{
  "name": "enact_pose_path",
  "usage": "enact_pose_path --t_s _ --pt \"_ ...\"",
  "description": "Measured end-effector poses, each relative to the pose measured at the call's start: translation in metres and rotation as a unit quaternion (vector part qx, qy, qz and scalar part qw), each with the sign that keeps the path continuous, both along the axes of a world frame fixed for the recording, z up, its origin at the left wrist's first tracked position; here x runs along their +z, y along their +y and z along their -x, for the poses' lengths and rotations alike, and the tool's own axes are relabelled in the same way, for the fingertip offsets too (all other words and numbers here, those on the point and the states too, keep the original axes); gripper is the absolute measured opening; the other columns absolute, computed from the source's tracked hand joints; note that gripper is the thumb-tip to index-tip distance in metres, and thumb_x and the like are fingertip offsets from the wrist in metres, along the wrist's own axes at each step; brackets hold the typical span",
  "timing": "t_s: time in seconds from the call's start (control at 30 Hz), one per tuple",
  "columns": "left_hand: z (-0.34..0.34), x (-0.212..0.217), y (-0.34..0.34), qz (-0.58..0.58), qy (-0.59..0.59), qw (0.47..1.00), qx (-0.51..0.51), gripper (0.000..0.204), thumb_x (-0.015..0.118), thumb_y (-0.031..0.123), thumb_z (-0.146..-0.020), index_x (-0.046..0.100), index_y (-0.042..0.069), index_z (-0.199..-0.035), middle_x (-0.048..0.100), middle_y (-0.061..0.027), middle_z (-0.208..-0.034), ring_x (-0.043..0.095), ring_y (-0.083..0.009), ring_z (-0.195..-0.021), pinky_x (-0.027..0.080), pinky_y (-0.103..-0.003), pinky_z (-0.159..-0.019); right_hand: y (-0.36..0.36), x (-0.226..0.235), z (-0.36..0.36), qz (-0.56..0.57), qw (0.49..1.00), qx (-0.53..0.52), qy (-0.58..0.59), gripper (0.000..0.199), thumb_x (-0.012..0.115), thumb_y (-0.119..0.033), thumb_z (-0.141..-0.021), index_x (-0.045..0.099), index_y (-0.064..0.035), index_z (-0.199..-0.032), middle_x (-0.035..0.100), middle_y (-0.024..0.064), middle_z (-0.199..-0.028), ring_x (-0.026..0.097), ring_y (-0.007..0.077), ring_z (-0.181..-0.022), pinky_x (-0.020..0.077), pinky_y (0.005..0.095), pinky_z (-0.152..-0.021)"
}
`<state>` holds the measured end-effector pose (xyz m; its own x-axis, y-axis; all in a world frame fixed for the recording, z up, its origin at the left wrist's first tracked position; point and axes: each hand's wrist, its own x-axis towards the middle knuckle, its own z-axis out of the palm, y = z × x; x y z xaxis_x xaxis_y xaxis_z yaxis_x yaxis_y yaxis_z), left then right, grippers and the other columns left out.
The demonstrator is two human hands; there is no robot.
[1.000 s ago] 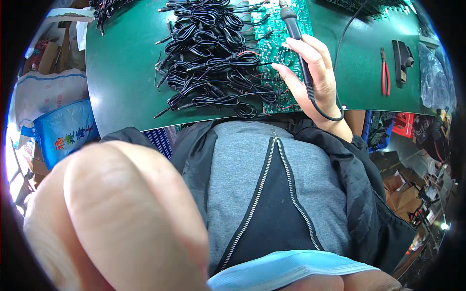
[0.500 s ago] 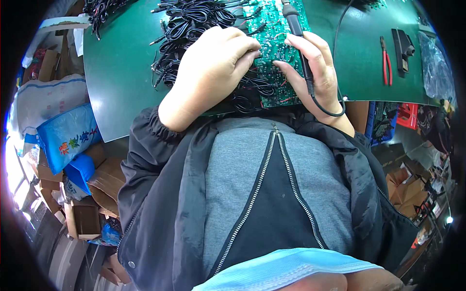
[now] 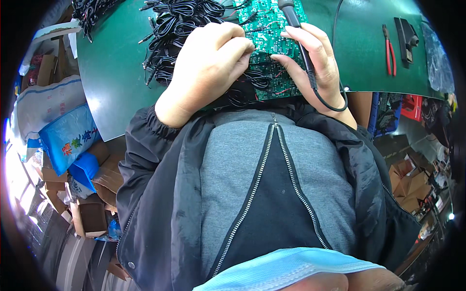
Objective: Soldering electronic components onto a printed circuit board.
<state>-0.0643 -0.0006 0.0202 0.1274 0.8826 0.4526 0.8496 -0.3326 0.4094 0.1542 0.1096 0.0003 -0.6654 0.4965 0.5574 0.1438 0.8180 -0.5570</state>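
Lying on the green table before the person's torso, the green circuit boards form one panel. Above it, the right hand has its fingers clamped on a black soldering iron, the thumb tip set apart. At the panel's left edge, the left hand has thumb and forefinger together; whether they pinch a wire cannot be told. Bundled black cables lie to the left, red-handled pliers well to the right.

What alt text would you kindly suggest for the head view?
A person's right hand holds a black corded tool at green circuit boards on a green table; the left hand is over bundled black cables beside the boards.
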Motion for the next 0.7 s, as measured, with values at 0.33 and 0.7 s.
enact_pose_path --t_s 0.33,0.7 --pt "-0.009 -0.014 -0.003 -0.012 -0.032 0.999 0.015 0.017 0.078 0.008 -0.078 0.069 0.008 -0.092 0.07 -0.005 -0.096 0.069 -0.0261 -0.091 0.054 -0.037 -0.082 -0.018 0.062 -0.059 0.296 0.952 -0.039 0.067 0.024 0.067 -0.004 -0.099 0.067 0.0079 -0.119 0.071 0.0187 -0.11 0.07 0.0222 -0.094 0.0565 0.0322 -0.086" --pt "-0.014 -0.011 -0.005 0.004 -0.054 0.998 0.014 0.016 0.079 0.008 -0.079 0.07 0.008 -0.093 0.071 -0.005 -0.095 0.069 -0.0259 -0.089 0.053 -0.037 -0.08 -0.022 0.068 -0.073 0.22 0.973 0.067 0.006 0.022 0.062 0.005 -0.089 0.068 0.0068 -0.111 0.069 0.0172 -0.094 0.066 0.0238 -0.08 0.0534 0.0338 -0.074"
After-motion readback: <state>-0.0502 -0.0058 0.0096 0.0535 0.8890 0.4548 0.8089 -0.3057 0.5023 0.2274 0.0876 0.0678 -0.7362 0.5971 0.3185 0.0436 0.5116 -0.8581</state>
